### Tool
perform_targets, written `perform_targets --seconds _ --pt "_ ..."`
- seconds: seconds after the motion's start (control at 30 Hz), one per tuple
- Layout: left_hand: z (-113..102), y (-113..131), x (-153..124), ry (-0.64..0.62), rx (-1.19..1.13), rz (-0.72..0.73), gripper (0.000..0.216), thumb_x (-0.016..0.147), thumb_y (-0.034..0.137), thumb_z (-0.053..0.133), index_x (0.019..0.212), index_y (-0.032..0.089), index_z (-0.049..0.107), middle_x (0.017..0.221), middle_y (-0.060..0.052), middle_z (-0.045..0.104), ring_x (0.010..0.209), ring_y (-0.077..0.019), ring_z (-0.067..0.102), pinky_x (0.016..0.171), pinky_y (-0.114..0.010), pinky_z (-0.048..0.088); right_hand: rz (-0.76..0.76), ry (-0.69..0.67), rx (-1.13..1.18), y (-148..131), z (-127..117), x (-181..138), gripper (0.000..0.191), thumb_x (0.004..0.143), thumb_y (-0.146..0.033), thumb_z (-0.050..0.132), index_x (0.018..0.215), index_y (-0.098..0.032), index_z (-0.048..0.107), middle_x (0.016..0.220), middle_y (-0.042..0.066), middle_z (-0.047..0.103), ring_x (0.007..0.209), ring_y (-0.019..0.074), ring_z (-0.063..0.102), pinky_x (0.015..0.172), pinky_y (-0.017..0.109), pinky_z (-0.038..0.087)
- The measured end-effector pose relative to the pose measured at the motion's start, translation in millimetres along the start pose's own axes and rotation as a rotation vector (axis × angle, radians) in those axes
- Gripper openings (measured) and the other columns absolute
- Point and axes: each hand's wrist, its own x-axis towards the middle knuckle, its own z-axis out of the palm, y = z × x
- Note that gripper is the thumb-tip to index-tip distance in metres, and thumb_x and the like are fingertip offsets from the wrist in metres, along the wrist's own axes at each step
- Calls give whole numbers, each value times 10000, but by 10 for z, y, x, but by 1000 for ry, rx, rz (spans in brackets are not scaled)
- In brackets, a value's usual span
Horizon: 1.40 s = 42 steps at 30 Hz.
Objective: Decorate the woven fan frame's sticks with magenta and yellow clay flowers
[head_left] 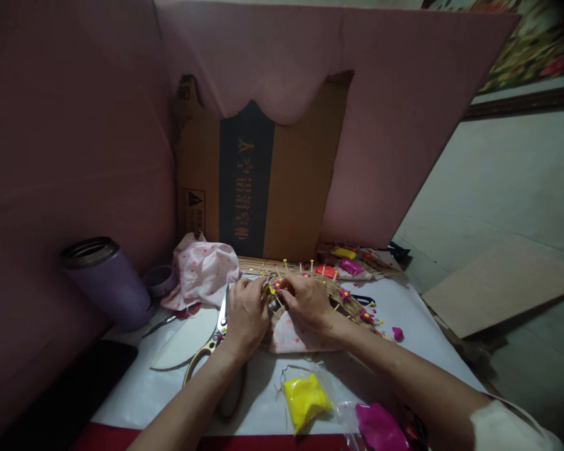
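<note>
Both my hands meet over a woven rope craft piece (352, 307), curved and set with pink and yellow clay flowers and yellow-tipped sticks. My left hand (249, 313) is closed at its left edge, fingertips beside a small yellow piece (269, 290). My right hand (308, 299) is pinched just opposite; whatever lies between its fingers is too small to make out. Beneath my hands, pink dotted cloth (289, 335) shows against the rope. Gold-handled scissors (202, 357) lie left of my left hand, partly covered by my forearm.
A purple tumbler (110, 288) and dotted cloth (204, 266) stand at the left. Bags of yellow clay (305, 401) and magenta clay (380, 429) lie near the front. A cardboard panel (301, 181) rises behind. More clay packets (351, 267) sit back right.
</note>
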Motion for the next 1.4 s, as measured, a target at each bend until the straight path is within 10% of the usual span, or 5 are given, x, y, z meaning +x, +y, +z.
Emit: perform_targets --seconds 1.4 --pt "-15 8 3 -54 -16 13 273 751 94 506 985 180 619 888 -74 653 897 -244 506 781 -362 392 -337 -125 -318 83 -132 -203 327 866 -239 463 1181 -184 532 786 68 625 649 159 532 530 275 255"
